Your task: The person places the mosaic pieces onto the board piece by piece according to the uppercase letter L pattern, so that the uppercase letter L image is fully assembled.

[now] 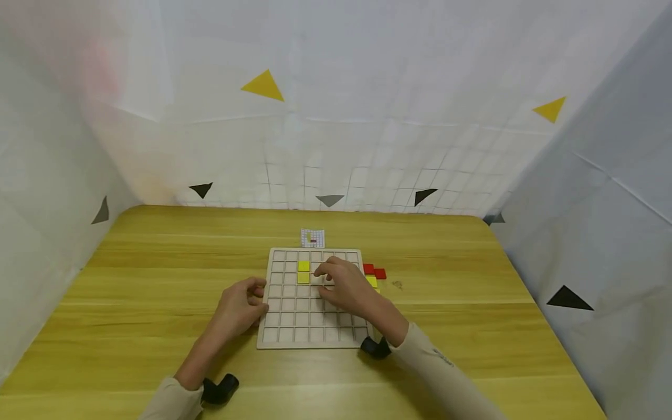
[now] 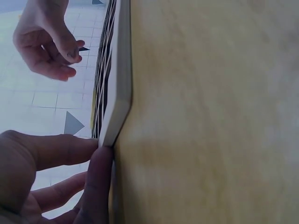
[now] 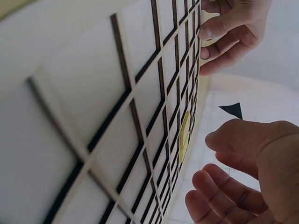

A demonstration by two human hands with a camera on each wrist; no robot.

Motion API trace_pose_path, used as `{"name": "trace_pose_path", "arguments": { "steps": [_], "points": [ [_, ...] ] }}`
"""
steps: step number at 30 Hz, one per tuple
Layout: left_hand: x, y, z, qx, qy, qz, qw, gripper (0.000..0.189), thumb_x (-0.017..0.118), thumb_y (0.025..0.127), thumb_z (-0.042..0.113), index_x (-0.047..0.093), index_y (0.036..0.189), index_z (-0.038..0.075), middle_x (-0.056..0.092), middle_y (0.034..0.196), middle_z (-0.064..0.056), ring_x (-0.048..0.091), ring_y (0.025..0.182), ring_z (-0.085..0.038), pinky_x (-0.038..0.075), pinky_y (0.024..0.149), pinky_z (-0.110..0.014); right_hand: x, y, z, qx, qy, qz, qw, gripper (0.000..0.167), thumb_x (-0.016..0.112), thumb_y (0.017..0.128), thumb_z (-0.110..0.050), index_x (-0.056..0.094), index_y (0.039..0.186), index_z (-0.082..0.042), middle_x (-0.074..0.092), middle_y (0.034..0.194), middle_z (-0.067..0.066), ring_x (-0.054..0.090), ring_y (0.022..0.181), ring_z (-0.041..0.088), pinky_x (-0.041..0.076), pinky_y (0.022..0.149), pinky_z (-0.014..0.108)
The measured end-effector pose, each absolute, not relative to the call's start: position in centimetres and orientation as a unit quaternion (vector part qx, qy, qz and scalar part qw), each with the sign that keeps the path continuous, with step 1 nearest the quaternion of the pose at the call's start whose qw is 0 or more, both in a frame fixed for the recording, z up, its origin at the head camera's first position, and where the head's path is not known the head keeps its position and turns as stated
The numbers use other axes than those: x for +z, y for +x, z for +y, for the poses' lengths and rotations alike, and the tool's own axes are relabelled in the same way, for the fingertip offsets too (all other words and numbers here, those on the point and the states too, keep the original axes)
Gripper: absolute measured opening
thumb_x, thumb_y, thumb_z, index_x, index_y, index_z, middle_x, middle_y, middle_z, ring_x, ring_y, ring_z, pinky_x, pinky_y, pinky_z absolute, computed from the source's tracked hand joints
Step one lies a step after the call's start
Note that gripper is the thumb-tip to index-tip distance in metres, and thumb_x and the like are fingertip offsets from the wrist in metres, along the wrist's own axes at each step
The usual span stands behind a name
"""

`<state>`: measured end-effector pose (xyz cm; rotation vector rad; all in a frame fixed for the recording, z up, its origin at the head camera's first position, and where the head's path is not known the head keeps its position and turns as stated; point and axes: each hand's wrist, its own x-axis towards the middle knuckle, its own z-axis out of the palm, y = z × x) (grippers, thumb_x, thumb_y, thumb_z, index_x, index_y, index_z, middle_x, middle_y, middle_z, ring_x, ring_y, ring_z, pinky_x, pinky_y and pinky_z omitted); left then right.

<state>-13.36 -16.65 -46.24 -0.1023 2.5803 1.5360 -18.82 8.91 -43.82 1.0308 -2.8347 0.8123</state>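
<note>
A pale wooden grid board (image 1: 315, 340) lies flat on the table, divided into small square cells. Two yellow square tiles (image 1: 303, 272) sit one above the other in its upper left part. At the board's left edge, my left hand (image 1: 241, 306) holds the rim with thumb and finger; the left wrist view shows its fingertips (image 2: 96, 149) right at the corner. My right hand (image 1: 346, 286) is over the board's upper middle, fingers loosely bent and thumb apart. Nothing shows between its fingers (image 3: 210, 186) in the right wrist view.
Red tiles (image 1: 380, 274) and yellow tiles (image 1: 371, 282) lie beside the board's right edge, partly hidden by the right arm. A small printed grid card (image 1: 312, 238) rests behind the board. White cloth walls (image 1: 336, 146) with triangle marks surround the wooden table (image 1: 446, 350).
</note>
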Motion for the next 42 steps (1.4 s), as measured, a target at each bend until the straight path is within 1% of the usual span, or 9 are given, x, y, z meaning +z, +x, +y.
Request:
{"name": "trace_pose_path", "arguments": {
  "steps": [8, 14, 20, 25, 28, 34, 42],
  "points": [
    [-46.2, -13.3, -16.6, 0.509, -0.036, 0.857, 0.070, 0.049, 0.071, 0.081, -0.005, 0.059, 0.129, -0.004, 0.062, 0.107, -0.014, 0.064, 0.085, -0.021, 0.056, 0.055, -0.032, -43.7, -17.7, 10.5, 0.266, 0.340, -0.902, 0.028, 0.020, 0.076, 0.085, -0.007, 0.073, 0.104, -0.004, 0.066, 0.099, 0.008, 0.064, 0.084, 0.021, 0.054, 0.072, 0.030],
    [-46.1, -13.3, -16.7, 0.505, -0.035, 0.860, 0.067, 0.050, 0.071, 0.081, -0.004, 0.059, 0.129, -0.004, 0.062, 0.108, -0.015, 0.065, 0.086, -0.022, 0.056, 0.056, -0.031, -44.0, -17.1, 11.5, 0.272, 0.325, -0.906, 0.021, 0.020, 0.075, 0.084, -0.005, 0.073, 0.104, -0.004, 0.065, 0.099, 0.007, 0.064, 0.086, 0.022, 0.055, 0.075, 0.029],
    [-46.1, -13.3, -16.8, 0.503, -0.034, 0.861, 0.071, 0.050, 0.071, 0.081, -0.004, 0.059, 0.129, -0.004, 0.062, 0.109, -0.015, 0.065, 0.087, -0.022, 0.056, 0.057, -0.031, -44.5, -16.7, 12.4, 0.274, 0.322, -0.905, 0.041, 0.018, 0.076, 0.084, -0.006, 0.073, 0.101, -0.005, 0.065, 0.094, 0.006, 0.062, 0.081, 0.019, 0.053, 0.070, 0.028],
    [-46.1, -13.4, -16.7, 0.499, -0.034, 0.863, 0.071, 0.049, 0.072, 0.082, -0.004, 0.059, 0.130, -0.003, 0.062, 0.109, -0.015, 0.064, 0.086, -0.022, 0.056, 0.057, -0.031, -44.9, -16.4, 13.5, 0.272, 0.320, -0.906, 0.059, 0.020, 0.079, 0.081, -0.004, 0.073, 0.099, -0.004, 0.065, 0.094, 0.006, 0.063, 0.079, 0.019, 0.054, 0.068, 0.027],
    [-46.0, -13.4, -16.7, 0.501, -0.032, 0.862, 0.071, 0.049, 0.071, 0.082, -0.004, 0.059, 0.130, -0.004, 0.062, 0.109, -0.015, 0.065, 0.086, -0.022, 0.056, 0.057, -0.031, -45.1, -16.2, 14.2, 0.265, 0.313, -0.910, 0.067, 0.019, 0.079, 0.079, -0.003, 0.073, 0.098, -0.004, 0.065, 0.093, 0.005, 0.063, 0.078, 0.018, 0.054, 0.067, 0.027],
    [-45.7, -13.3, -16.7, 0.503, -0.033, 0.861, 0.068, 0.049, 0.070, 0.082, -0.005, 0.059, 0.129, -0.004, 0.061, 0.109, -0.016, 0.065, 0.086, -0.022, 0.056, 0.056, -0.031, -45.3, -15.8, 15.5, 0.267, 0.282, -0.920, 0.061, 0.020, 0.079, 0.079, -0.003, 0.074, 0.098, -0.005, 0.067, 0.095, 0.004, 0.060, 0.078, 0.017, 0.052, 0.067, 0.025],
    [-45.7, -13.2, -16.6, 0.504, -0.033, 0.860, 0.070, 0.049, 0.070, 0.081, -0.005, 0.059, 0.129, -0.004, 0.061, 0.109, -0.016, 0.065, 0.086, -0.023, 0.056, 0.056, -0.031, -45.5, -15.3, 17.3, 0.260, 0.254, -0.929, 0.064, 0.021, 0.079, 0.077, -0.001, 0.074, 0.097, -0.004, 0.066, 0.094, 0.003, 0.061, 0.079, 0.017, 0.053, 0.069, 0.029]
  ]
}}
